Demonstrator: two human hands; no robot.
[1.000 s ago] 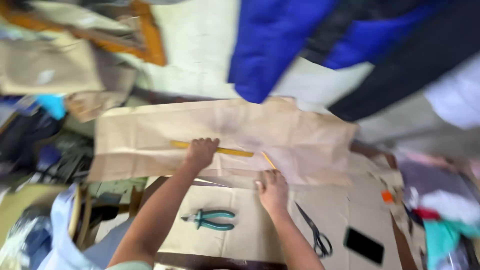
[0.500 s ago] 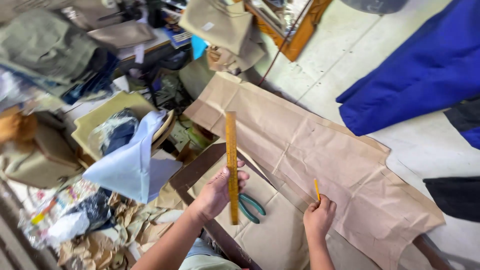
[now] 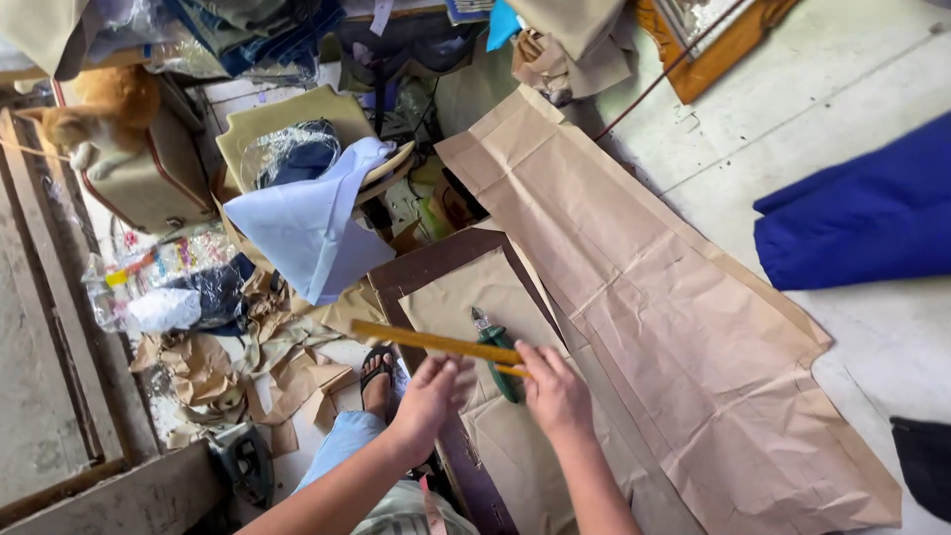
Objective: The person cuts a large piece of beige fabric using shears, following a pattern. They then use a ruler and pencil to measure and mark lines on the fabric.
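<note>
To my upper left an orange cat (image 3: pixel 94 119) lies on a tan bag (image 3: pixel 158 183). Right of it, a pale blue cloth (image 3: pixel 312 228) drapes over a cushioned seat (image 3: pixel 287 109). Crumpled brown paper scraps (image 3: pixel 248 372) cover the floor to my left, beside a clear plastic bag (image 3: pixel 158 297). My sandalled foot (image 3: pixel 376 376) rests near these scraps. A folded royal blue fabric (image 3: pixel 857 213) lies on the pale floor (image 3: pixel 783 94) to my right. A wooden frame (image 3: pixel 708 50) stands at the top edge.
</note>
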